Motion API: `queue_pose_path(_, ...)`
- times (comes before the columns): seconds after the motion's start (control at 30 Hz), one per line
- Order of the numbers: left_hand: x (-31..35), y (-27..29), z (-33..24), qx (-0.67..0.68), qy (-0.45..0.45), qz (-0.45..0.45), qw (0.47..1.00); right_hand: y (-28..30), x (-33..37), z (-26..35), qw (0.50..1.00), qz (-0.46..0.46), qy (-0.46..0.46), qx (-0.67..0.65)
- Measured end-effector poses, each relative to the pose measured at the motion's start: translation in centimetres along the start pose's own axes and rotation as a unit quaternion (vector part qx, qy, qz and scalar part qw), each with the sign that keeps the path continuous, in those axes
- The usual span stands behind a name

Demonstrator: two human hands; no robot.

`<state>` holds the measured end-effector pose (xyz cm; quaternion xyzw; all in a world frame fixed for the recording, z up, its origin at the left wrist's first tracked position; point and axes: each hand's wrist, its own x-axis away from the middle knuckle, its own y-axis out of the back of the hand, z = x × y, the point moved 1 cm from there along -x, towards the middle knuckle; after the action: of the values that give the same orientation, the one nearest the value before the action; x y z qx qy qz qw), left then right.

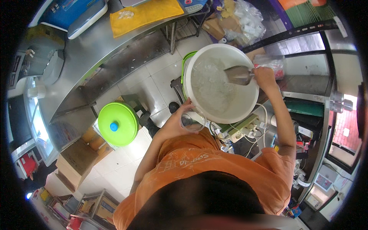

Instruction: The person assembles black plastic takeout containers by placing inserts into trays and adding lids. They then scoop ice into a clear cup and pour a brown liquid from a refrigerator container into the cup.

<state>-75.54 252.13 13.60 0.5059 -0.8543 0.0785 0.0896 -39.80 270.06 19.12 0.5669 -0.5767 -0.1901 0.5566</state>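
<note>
Two hands at work, one head view, looking steeply down over an orange shirt.

Right hand point(264, 75): closed around the handle of a metal scoop point(238, 74). The scoop's long axis runs roughly level across the picture, handle at the hand, bowl pointing to the person's left, out over the ice. Bowl sits inside the white bucket point(199, 57), over its right half; whether it touches the ice cannot be told.

Left hand point(177, 117): wrapped around a clear plastic cup point(193, 122), fingers on the near side. Cup is held upright, mouth up, just below the bucket's near rim and touching or almost touching it. Contents cannot be told.

Key relation: the cup lies down and to the person's left of the scoop, with the bucket's near rim between them; the left hand is the nearer one to the cup, the right the only one on the scoop.

White bucket: round, wide, filled with crushed ice point(212, 86), a green bucket rim point(186, 61) showing behind its left edge.

Surroundings: green round lid with a blue knob point(117, 124) on the left, well apart; steel counter point(88, 50) with a yellow cloth point(147, 13); power strip with white cables point(239, 128) just below the bucket.
</note>
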Motion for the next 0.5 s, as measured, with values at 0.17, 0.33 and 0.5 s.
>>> queue_pose_path(0.17,0.1,-1.0,0.3,0.001,0.006,-0.009,1.000,-7.5,-5.4,3.6,0.972,0.006,0.127,0.196)
queue_pose_path(0.33,0.3,-2.0,0.3,-0.002,0.006,-0.003,1.000,-12.6,-9.4,4.4,0.952,-0.003,0.238,0.191)
queue_pose_path(0.5,0.2,-1.8,1.1,0.083,-0.008,0.014,0.996,-10.5,-9.5,3.5,0.949,0.052,0.254,0.178)
